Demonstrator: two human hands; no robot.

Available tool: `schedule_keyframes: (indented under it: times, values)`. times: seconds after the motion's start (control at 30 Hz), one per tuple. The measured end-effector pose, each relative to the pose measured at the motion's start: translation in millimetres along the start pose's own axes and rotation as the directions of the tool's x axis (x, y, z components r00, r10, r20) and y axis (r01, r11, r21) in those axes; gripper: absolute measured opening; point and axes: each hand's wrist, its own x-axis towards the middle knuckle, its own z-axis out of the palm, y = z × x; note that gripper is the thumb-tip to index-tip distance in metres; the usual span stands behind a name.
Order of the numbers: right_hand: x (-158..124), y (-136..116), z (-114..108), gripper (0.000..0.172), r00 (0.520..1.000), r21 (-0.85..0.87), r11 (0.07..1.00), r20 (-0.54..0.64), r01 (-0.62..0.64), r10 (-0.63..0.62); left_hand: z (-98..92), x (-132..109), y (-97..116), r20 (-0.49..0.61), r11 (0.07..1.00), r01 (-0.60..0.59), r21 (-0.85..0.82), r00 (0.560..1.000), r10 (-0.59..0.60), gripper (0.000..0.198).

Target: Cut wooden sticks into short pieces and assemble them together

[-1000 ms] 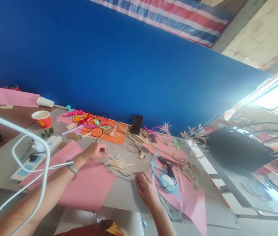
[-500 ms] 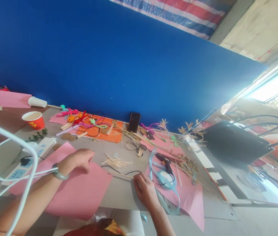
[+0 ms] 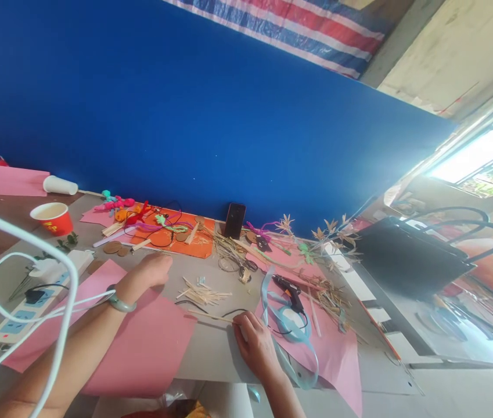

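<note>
My left hand hovers over the grey table near the top of the left pink sheet; its fingers are curled and what they hold, if anything, is hidden. My right hand rests near the table's front edge, its fingers closed on the right end of a thin stick that points left. Between and beyond the hands lies a pile of short pale sticks. A black glue gun and a roll of light blue ribbon lie on the pink sheet right of my right hand.
A power strip with white cables is at the left, near a red paper cup. Behind are an orange sheet, a phone and dried twigs. A black bag stands at the right.
My left hand has moved slightly right and forward, nearer the orange sheet. My right hand keeps its place at the stick. The view has shifted a little.
</note>
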Motion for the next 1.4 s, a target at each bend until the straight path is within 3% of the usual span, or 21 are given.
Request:
schedule_keyframes:
  times: [0.07, 0.17, 0.3, 0.5, 0.63, 0.83, 0.97, 1.07, 1.2, 1.33, 1.4]
  values:
    - [4.0, 1.2, -1.7, 0.011, 1.000, 0.003, 1.000, 0.019, -0.014, 0.014, 8.5, 6.7, -0.8, -0.181, 0.997, -0.027, -0.072, 0.983, 0.014, 0.021]
    - [12.5, 5.1, -5.1, 0.010, 0.999, -0.011, 0.999, 0.013, -0.037, 0.037, 26.0, 16.2, -2.0, -0.424, 0.982, -0.082, -0.172, 0.906, 0.001, 0.025]
    - [29.6, 11.4, -9.6, 0.010, 0.996, -0.039, 0.997, -0.054, -0.069, 0.067, 41.4, 20.7, -3.6, -0.546, 0.961, -0.165, -0.224, 0.838, 0.016, 0.017]
    - [60.3, 6.8, -14.2, 0.010, 0.991, -0.034, 0.995, -0.098, -0.098, 0.095, 43.7, 17.5, -5.4, -0.565, 0.920, -0.268, -0.286, 0.822, 0.064, 0.013]
    - [74.0, -5.8, -11.5, 0.008, 0.997, -0.023, 0.998, -0.044, -0.059, 0.057, 47.6, 19.5, -5.8, -0.555, 0.905, -0.298, -0.303, 0.827, 0.086, 0.016]
    - [77.8, -13.0, -2.1, 0.009, 0.998, -0.018, 1.000, 0.050, -0.024, 0.025, 45.7, 18.7, -0.8, -0.510, 0.884, -0.316, -0.345, 0.854, 0.106, 0.024]
    - [72.6, -10.9, 1.9, 0.009, 0.994, -0.010, 0.996, 0.076, -0.083, 0.084, 43.8, 15.8, 5.6, -0.474, 0.867, -0.343, -0.361, 0.868, 0.146, 0.026]
    - [77.0, -2.7, 2.3, 0.011, 0.989, 0.009, 0.990, 0.063, -0.137, 0.136, 46.8, 15.9, 9.8, -0.483, 0.862, -0.386, -0.328, 0.853, 0.199, 0.026]
    - [113.0, 25.2, -1.8, 0.013, 0.966, -0.019, 0.966, 0.006, -0.258, 0.258, 51.7, 18.5, 12.8, -0.500, 0.854, -0.448, -0.266, 0.821, 0.275, 0.029]
    - [173.4, 58.5, -1.3, 0.018, 0.885, -0.080, 0.886, 0.062, -0.456, 0.461, 53.4, 21.0, 11.8, -0.516, 0.847, -0.470, -0.247, 0.804, 0.296, 0.030]
    - [202.0, 69.6, 5.5, 0.019, 0.877, -0.090, 0.880, 0.082, -0.467, 0.473, 53.0, 21.5, 11.3, -0.530, 0.851, -0.473, -0.227, 0.793, 0.300, 0.029]
